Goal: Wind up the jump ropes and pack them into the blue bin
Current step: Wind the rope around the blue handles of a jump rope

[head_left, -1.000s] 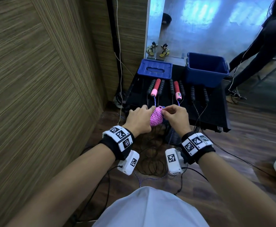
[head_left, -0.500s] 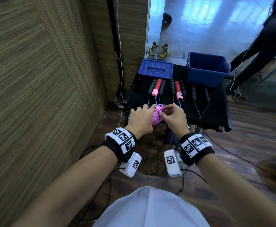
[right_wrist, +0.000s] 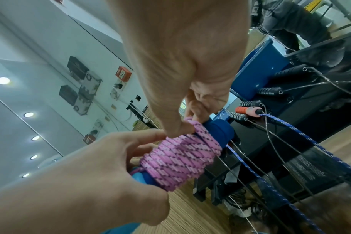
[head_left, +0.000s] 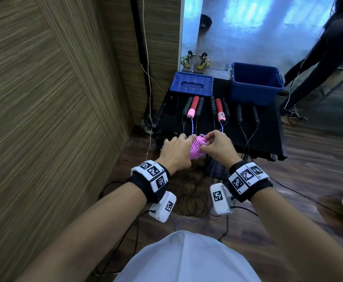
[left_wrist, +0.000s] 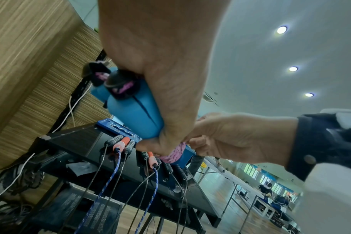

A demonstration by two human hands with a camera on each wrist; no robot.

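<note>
A pink jump rope is wound tightly round its two blue handles into one bundle. My left hand grips the bundle's left end round the handles. The thumb and fingers of my right hand pinch the rope's last turn at the far end of the coil. The bundle hangs at the front edge of a black table. An open blue bin stands at the table's back right.
The bin's blue lid lies at the back left. Several other jump ropes lie in a row on the table, with black handles and red-pink handles; their cords hang over the front edge onto the floor. A wood wall is close on the left, and a person stands at the right.
My right hand's fingers have shifted slightly on the far end of the pink bundle. Both hands keep it at the same spot.
</note>
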